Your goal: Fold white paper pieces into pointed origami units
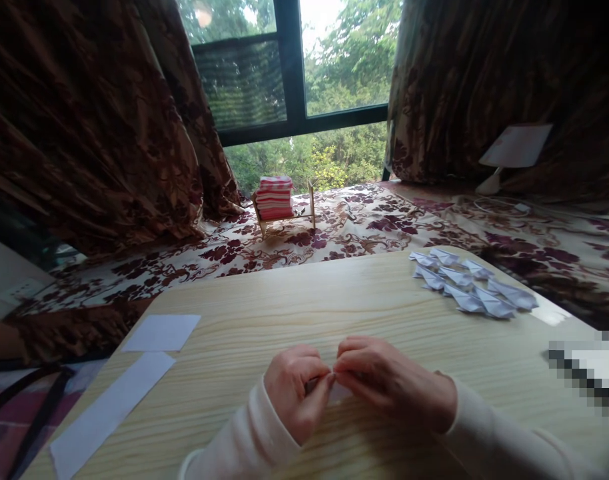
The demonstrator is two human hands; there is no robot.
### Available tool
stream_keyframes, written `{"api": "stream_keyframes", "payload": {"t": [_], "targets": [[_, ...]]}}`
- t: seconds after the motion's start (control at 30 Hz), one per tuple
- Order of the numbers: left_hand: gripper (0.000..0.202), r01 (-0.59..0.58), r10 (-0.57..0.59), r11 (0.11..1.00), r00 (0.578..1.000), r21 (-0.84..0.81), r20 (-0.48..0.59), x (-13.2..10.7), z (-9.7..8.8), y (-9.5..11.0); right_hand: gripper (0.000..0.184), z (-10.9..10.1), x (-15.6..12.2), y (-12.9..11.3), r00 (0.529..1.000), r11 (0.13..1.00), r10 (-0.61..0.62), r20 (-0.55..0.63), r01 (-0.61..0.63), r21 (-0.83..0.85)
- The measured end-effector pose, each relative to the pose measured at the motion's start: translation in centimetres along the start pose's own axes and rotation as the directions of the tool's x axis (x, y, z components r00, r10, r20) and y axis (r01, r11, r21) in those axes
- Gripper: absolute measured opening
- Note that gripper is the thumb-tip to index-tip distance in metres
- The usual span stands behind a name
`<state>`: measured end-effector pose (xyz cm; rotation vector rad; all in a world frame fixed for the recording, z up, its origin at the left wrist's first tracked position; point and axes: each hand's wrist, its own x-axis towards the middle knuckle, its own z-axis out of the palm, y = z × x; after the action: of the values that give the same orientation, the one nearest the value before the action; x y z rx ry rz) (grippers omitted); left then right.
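My left hand (pixel 299 387) and my right hand (pixel 384 377) meet over the front middle of the wooden table (pixel 264 300). Between the fingertips of both is a small piece of white paper (pixel 340 392), mostly covered by my fingers. Its folds are hard to make out. Both hands are closed in a pinch on it. At the table's far right corner sit several folded white paper pieces (pixel 459 279) in rows. On the left lie a flat white paper sheet (pixel 162 333) and a long white paper strip (pixel 113 410).
Beyond the table, a flower-patterned cloth (pixel 374 223) covers a ledge below the window. A small wooden rack (pixel 312 208) there holds folded red-and-white cloths (pixel 275 198). A white-shaded lamp (pixel 517 145) stands back right. A pixelated object (pixel 592 370) is at the right edge.
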<state>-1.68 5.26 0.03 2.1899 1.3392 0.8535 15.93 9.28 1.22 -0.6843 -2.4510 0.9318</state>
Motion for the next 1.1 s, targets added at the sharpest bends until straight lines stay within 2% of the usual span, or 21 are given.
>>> {"api": "stream_keyframes", "payload": {"t": [0.1, 0.27, 0.47, 0.53, 0.57, 0.63, 0.67, 0.73, 0.77, 0.87, 1.0, 1.1], "targets": [[0.030, 0.005, -0.002, 0.998, 0.999, -0.069, 0.046, 0.0, -0.3, 0.0, 0.028, -0.3, -0.1, 0.1, 1.000, 0.999, -0.012, 0.002, 0.012, 0.041], [0.034, 0.071, -0.060, 0.985, 0.996, -0.157, 0.073, 0.4, -1.0, 0.1, 0.032, -0.8, 0.0, 0.4, 0.997, 0.995, 0.060, -0.039, -0.056, 0.081], [0.034, 0.111, -0.111, 0.979, 0.994, -0.171, 0.009, 1.0, -1.4, 0.5, 0.032, -2.1, 0.0, 0.9, 0.979, 0.993, 0.112, -0.172, -0.104, 0.055], [0.034, 0.108, -0.113, 0.982, 0.993, -0.156, -0.022, 0.9, -1.7, 0.5, 0.030, -3.3, -0.4, 1.5, 0.940, 0.987, 0.162, -0.299, -0.156, 0.046], [0.034, 0.110, -0.116, 0.983, 0.993, -0.146, -0.031, 0.8, -1.9, 0.5, 0.029, -3.8, -0.6, 1.7, 0.893, 0.978, 0.203, -0.403, -0.201, 0.048], [0.035, 0.110, -0.114, 0.987, 0.993, -0.121, -0.027, 0.6, -2.1, 0.5, 0.024, -4.2, -0.8, 1.7, 0.832, 0.970, 0.231, -0.504, -0.237, 0.054], [0.035, 0.101, -0.104, 0.989, 0.994, -0.108, -0.022, 0.5, -2.1, 0.6, 0.021, -4.1, -0.8, 1.5, 0.854, 0.977, 0.211, -0.475, -0.200, 0.076], [0.035, 0.072, -0.074, 0.994, 0.997, -0.082, -0.025, 0.5, -2.0, 0.8, 0.020, -3.2, -0.4, 0.7, 0.951, 0.988, 0.117, -0.286, -0.084, 0.126], [0.034, 0.059, -0.062, 0.996, 0.998, -0.071, -0.032, 0.6, -1.9, 1.0, 0.021, -2.6, -0.2, 0.2, 0.977, 0.991, 0.079, -0.199, -0.055, 0.122], [0.032, 0.049, -0.051, 0.998, 0.998, -0.047, -0.030, 0.7, -1.5, 1.4, 0.021, -1.0, 0.5, -0.8, 0.997, 0.999, 0.030, -0.070, -0.028, 0.038], [0.031, 0.062, -0.063, 0.997, 0.998, -0.055, -0.010, 0.7, -1.0, 1.7, 0.027, 0.0, 0.6, -0.8, 0.996, 0.999, -0.019, -0.084, 0.016, -0.037], [0.033, 0.070, -0.069, 0.992, 0.998, -0.107, 0.012, 0.5, -1.5, 0.8, 0.030, -0.5, 0.1, -0.2, 0.995, 0.999, -0.049, -0.089, 0.048, -0.018]]}}
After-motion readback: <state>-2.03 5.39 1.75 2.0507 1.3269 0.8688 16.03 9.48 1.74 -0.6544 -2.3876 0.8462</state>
